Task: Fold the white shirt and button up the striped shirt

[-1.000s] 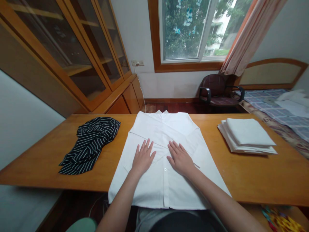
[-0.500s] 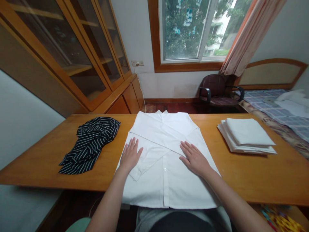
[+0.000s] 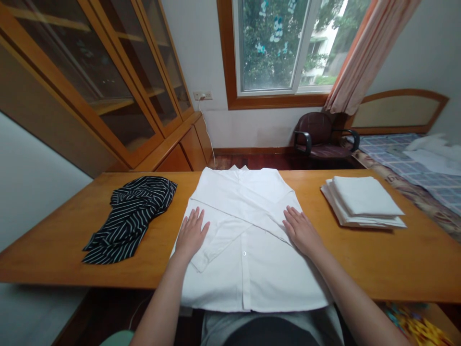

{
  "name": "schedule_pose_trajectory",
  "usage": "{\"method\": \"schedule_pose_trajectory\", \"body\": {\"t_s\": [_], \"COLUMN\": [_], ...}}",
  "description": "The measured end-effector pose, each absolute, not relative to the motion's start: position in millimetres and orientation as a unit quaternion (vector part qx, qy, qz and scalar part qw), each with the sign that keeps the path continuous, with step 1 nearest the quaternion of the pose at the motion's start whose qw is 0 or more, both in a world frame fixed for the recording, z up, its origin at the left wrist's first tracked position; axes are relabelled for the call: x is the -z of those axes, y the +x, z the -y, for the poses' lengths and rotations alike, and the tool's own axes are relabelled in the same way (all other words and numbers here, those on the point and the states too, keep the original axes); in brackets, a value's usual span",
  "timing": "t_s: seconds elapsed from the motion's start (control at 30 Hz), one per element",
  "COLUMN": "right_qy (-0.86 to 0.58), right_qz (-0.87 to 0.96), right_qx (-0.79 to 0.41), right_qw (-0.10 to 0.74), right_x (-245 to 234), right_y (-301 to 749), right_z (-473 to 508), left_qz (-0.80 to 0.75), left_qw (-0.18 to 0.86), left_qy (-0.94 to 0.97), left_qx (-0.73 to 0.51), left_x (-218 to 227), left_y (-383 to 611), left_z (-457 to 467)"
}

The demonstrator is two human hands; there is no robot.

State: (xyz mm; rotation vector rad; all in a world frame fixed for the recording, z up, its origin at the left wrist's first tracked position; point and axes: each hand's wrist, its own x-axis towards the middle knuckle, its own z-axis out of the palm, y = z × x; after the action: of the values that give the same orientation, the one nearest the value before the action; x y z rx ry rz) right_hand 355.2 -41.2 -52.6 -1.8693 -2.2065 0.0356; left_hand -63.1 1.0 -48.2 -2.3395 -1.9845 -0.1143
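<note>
A white button-up shirt (image 3: 230, 240) lies spread on the wooden table (image 3: 65, 230), its collar at the far edge and its hem at the near edge. The sleeves are folded across its front, one cuff resting at the lower left. Flat on the left side of the shirt is my left hand (image 3: 192, 233), fingers stretched out. My right hand (image 3: 301, 231) rests palm down near the shirt's right side edge, its fingers also extended. Neither hand grips the cloth.
A crumpled black-and-white striped garment (image 3: 133, 216) lies on the table's left part. To the right sits a stack of folded white cloth (image 3: 363, 199). Beyond the table stand a glass-door cabinet (image 3: 144, 96), a dark red armchair (image 3: 320, 134) and a bed (image 3: 399, 149).
My right hand has slid to the right across the shirt, from near its middle toward the side edge. My left hand stays at the same spot on the cloth. The view has shifted slightly.
</note>
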Motion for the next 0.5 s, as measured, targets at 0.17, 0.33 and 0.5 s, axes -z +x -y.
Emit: {"method": "schedule_pose_trajectory", "body": {"t_s": [0.17,0.33,0.5], "right_qy": [-0.670,-0.673,-0.707], "right_qz": [0.730,0.730,0.698], "right_qx": [-0.004,-0.009,0.003], "right_qw": [0.134,0.120,0.115], "right_x": [46.9,48.9,52.1], "right_y": [336.7,313.1,313.7], "right_z": [13.2,-12.7,-19.1], "left_qz": [0.645,0.647,0.645], "left_qw": [0.039,0.037,0.045], "left_qy": [-0.762,-0.761,-0.762], "left_qx": [0.041,0.044,0.043], "left_x": [47.5,47.6,49.9], "left_y": [-62.2,-62.8,-64.3], "left_z": [-0.7,-0.3,-0.4]}}
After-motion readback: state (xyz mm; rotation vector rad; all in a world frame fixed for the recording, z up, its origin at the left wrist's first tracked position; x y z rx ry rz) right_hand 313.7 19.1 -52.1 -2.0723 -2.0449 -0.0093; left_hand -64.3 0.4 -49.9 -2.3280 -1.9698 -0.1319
